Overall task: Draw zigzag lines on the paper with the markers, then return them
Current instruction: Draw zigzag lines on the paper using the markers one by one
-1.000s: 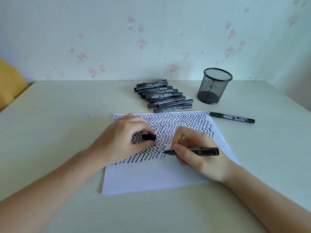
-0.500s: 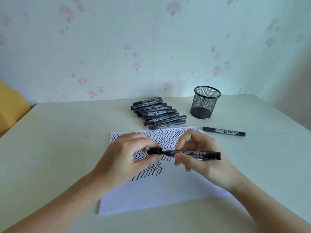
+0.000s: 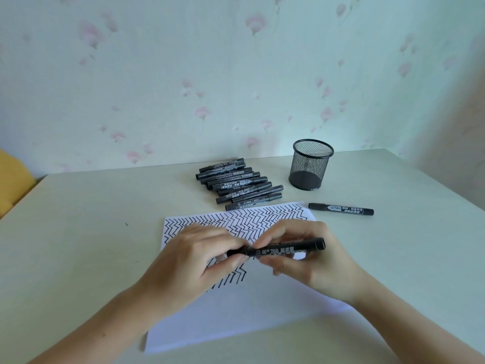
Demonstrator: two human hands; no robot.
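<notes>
- Both hands are up over the sheet, gripping one black marker with white lettering on its barrel (image 3: pixel 286 248); it lies level, crosswise between them.
- The left hand (image 3: pixel 194 261) pinches the marker's cap end between thumb and fingers, the cap seated on the barrel.
- The right hand (image 3: pixel 312 261) holds the barrel from behind, its fingertips (image 3: pixel 262 241) closed on the middle of the barrel.
- Beneath them lies the white sheet of paper (image 3: pixel 236 319), its far part covered in rows of black zigzag lines (image 3: pixel 252 218), its near part blank.
- Past the sheet's far edge, a row of capped black markers (image 3: pixel 238 183) lies side by side on the pale table (image 3: pixel 78 232).
- A black wire-mesh pen cup (image 3: pixel 311 165) stands upright to the right of that row.
- One more capped black marker (image 3: pixel 341 208) lies alone, just off the paper's far right corner.
</notes>
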